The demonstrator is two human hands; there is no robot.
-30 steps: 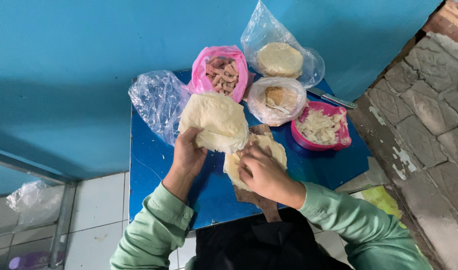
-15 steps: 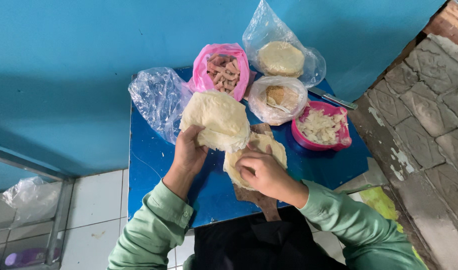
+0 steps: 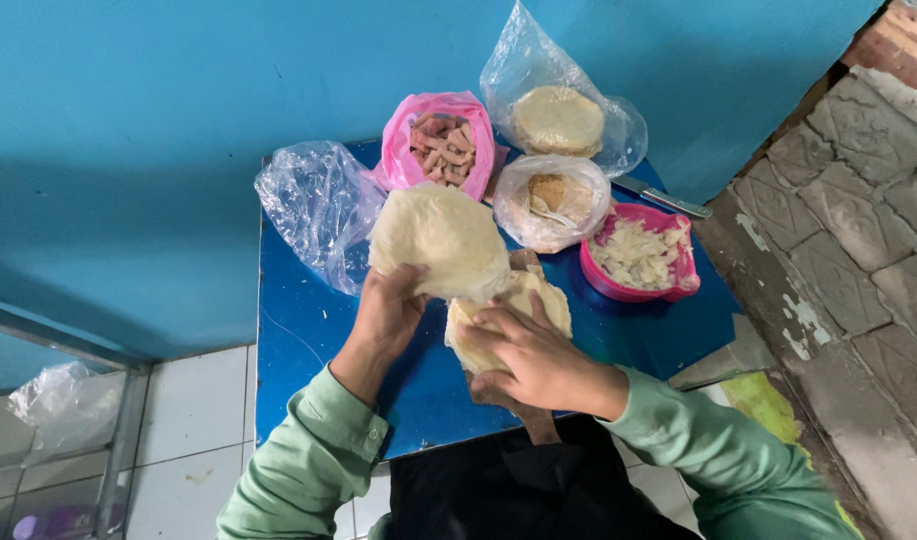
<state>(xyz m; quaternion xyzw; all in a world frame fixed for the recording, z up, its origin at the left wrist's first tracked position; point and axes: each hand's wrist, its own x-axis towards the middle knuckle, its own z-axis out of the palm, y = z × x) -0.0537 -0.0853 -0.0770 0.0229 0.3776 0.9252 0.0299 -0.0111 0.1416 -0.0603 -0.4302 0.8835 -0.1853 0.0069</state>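
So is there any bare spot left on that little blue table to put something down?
Yes: the near left of the blue table, between the empty clear bag and the left hand, and a strip near the right hand below the pink bowl. The far side is packed with bags.

Single head-worn view, looking steeply down from above the person's chest. The blue surface (image 3: 309, 330) fills the frame centre, close in, at arm's reach. Forearms enter from the lower edge; left hand (image 3: 389, 310) and right hand (image 3: 539, 360) sit mid-frame. Blue wall across the top, stone wall (image 3: 859, 200) at right, tiled floor (image 3: 179, 430) lower left. No second view shares the scene.
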